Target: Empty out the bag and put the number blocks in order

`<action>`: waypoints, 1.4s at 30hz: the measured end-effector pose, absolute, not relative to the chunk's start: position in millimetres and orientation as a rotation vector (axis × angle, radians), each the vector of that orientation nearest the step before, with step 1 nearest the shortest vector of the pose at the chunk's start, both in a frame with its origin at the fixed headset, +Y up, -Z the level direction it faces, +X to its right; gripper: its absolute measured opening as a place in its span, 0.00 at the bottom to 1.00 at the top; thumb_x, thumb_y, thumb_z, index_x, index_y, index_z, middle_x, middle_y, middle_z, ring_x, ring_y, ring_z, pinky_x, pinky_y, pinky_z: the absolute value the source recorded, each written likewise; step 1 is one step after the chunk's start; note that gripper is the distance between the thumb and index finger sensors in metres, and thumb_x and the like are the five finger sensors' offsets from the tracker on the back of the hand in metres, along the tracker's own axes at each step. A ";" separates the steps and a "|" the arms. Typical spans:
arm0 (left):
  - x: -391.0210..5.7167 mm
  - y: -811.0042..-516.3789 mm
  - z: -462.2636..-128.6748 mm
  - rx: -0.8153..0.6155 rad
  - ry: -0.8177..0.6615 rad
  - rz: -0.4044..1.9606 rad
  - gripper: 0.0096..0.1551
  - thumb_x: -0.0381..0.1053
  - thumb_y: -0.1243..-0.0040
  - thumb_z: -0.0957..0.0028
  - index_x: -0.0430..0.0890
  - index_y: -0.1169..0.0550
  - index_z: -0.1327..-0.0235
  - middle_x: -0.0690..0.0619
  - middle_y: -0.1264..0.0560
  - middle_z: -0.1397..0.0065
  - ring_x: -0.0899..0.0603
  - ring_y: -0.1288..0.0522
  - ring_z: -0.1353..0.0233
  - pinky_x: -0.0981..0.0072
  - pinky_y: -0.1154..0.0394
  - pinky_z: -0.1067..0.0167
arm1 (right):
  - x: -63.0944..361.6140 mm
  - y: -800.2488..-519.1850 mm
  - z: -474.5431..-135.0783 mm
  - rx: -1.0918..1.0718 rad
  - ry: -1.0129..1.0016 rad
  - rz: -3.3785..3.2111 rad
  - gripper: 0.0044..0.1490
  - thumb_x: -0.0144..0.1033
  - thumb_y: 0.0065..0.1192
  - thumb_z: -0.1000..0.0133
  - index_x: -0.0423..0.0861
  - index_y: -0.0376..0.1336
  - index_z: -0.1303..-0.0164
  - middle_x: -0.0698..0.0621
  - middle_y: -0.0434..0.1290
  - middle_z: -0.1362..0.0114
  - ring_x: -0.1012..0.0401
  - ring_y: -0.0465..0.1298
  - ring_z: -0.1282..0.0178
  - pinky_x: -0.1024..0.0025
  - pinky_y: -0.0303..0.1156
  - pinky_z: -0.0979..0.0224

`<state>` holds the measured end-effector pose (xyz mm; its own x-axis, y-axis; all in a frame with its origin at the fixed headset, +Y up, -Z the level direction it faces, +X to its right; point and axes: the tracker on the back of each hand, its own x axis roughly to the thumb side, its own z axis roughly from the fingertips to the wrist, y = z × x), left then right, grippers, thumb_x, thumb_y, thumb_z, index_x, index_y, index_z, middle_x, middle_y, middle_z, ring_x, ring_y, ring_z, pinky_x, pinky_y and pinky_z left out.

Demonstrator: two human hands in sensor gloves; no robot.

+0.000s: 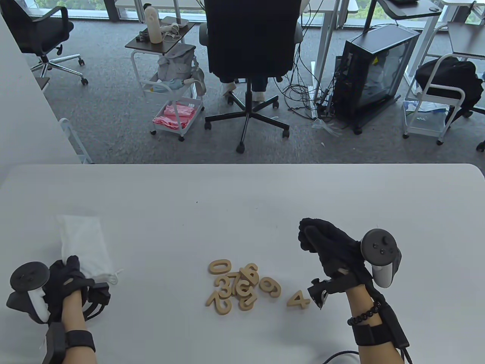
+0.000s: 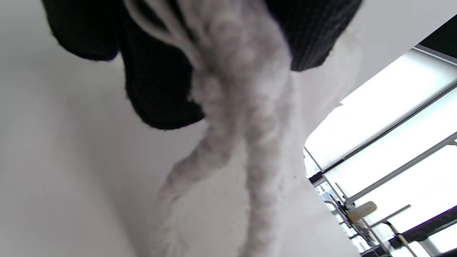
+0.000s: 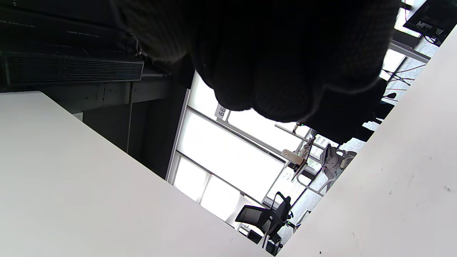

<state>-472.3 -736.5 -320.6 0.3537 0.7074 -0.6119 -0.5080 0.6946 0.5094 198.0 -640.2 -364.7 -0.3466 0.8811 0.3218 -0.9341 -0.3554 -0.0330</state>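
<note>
Several blocks dumped, none ordered

My left hand pinches the bag, left of the block pile. My right hand, right of the pile, is curled, holding nothing visible. Risk: overlapping digits may scatter when dragged.

Gloved hands: two were in the table view, a left hand in a black sensor glove and a right hand in the same.
Trackers: two, one dark grey controller-like tracker on the left hand and one on the right.
White drawstring fabric bags: one lay on the surface.
Flat light wooden number blocks: at least seven could be told apart; the overlapping pile hid the exact count.
Blocks apart from the pile: one, the wooden 4.
Blocks readable as separate digits: a 0 and a 9.
White surfaces: one.
</note>
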 end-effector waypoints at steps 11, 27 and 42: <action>-464.7 -714.6 -325.4 0.219 0.800 0.489 0.56 0.60 0.44 0.42 0.22 0.48 0.22 0.20 0.45 0.24 0.13 0.41 0.28 0.17 0.46 0.38 | 197.7 -645.7 -365.1 0.281 -0.227 1.968 0.27 0.43 0.60 0.39 0.40 0.71 0.37 0.44 0.81 0.41 0.49 0.84 0.48 0.51 0.82 0.43; -305.9 -681.1 -356.2 0.199 0.004 0.366 0.55 0.66 0.45 0.44 0.33 0.45 0.17 0.27 0.46 0.18 0.16 0.44 0.21 0.17 0.45 0.33 | 194.4 -650.3 -356.0 0.327 -0.313 2.359 0.36 0.47 0.59 0.40 0.39 0.65 0.26 0.34 0.71 0.25 0.35 0.74 0.31 0.36 0.72 0.30; -151.3 -729.1 -398.2 -0.158 -0.493 -0.037 0.45 0.58 0.38 0.44 0.46 0.40 0.17 0.36 0.39 0.17 0.26 0.31 0.21 0.22 0.37 0.30 | 183.7 -701.6 -345.1 0.399 -0.332 3.060 0.42 0.48 0.59 0.41 0.44 0.56 0.18 0.33 0.54 0.15 0.30 0.57 0.19 0.29 0.57 0.23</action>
